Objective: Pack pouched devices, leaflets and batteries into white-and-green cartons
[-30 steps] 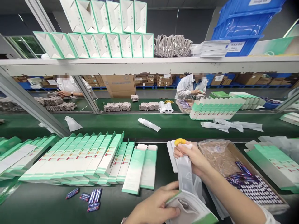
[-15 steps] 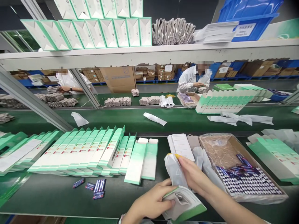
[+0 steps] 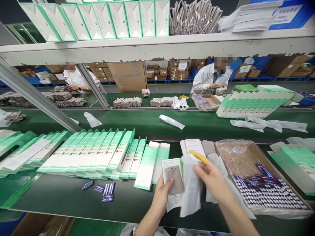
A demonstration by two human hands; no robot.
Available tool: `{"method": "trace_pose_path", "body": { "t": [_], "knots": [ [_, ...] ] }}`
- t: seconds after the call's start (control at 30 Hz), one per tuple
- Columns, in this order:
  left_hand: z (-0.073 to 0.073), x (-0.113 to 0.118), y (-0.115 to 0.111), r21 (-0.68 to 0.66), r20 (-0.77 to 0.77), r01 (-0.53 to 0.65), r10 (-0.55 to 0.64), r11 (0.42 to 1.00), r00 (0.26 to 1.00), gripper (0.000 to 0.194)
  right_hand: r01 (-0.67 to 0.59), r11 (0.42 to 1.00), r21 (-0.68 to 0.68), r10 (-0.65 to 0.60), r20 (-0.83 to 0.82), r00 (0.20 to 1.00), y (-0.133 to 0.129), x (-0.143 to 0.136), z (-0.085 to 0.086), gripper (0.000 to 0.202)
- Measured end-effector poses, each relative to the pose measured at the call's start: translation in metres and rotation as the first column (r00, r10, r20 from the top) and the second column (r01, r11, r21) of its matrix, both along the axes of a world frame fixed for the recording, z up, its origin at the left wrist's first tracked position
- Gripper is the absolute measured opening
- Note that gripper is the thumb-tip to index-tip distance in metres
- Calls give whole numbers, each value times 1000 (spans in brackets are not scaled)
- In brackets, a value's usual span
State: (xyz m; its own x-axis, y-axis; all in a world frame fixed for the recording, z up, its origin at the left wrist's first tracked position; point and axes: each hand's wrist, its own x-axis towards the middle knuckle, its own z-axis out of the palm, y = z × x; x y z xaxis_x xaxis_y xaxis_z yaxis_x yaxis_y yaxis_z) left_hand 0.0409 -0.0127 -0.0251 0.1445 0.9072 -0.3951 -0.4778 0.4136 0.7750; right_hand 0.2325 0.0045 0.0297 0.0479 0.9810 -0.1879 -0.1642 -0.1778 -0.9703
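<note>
My left hand (image 3: 161,193) is closed on a printed leaflet (image 3: 173,205) with a folded grey cloth piece (image 3: 175,180) lying flat against it, the thumb pressing on the cloth. Just to the right, my right hand (image 3: 209,177) pinches a translucent white plastic bag (image 3: 190,193), which hangs down beside the leaflet's green edge. A yellow finger cot (image 3: 199,156) covers one finger of that hand. Behind the hands lie a stack of white printed sheets (image 3: 193,147) and another grey cloth piece (image 3: 208,147).
Green-and-white boxes (image 3: 98,150) stand in a leaning row on the left. Several loose batteries (image 3: 108,189) lie in front of them. A battery carton (image 3: 270,196) sits at right. A shelf (image 3: 147,49) spans overhead; two people work across the green conveyor (image 3: 133,121).
The leaflet and cloth have been raised upright in my left hand. My right hand has shifted right, and the bag now hangs downward beside them. The camera view has tilted down.
</note>
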Motion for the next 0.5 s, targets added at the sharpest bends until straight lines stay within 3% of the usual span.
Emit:
{"method": "trace_pose_path", "body": {
  "t": [0.1,0.17,0.23,0.3,0.37,0.43,0.5],
  "knots": [
    [0,4,0,59,-16,74,-73,996,997,56,-143,985,97,109,291,951,-4,-33,-14,50],
    [-2,4,-1,70,-21,71,-70,995,997,56,-178,962,205,50,512,858,-3,-42,-24,42],
    [-4,4,-2,55,-14,43,-42,998,999,57,-196,927,321,-56,633,772,-2,-41,-33,37],
    [-4,5,-1,1,5,31,-31,1000,999,59,-182,903,389,-139,665,733,-2,-38,-41,33],
    [-3,7,0,-55,13,41,-40,998,999,64,-135,905,404,-174,640,748,-3,-38,-48,30],
    [-1,9,0,-65,-18,55,-56,996,998,68,-75,930,361,-147,548,823,-5,-40,-54,37],
    [1,10,0,38,-73,108,-105,993,992,73,-8,963,270,-102,391,915,-7,-42,-61,56]
  ]
}}
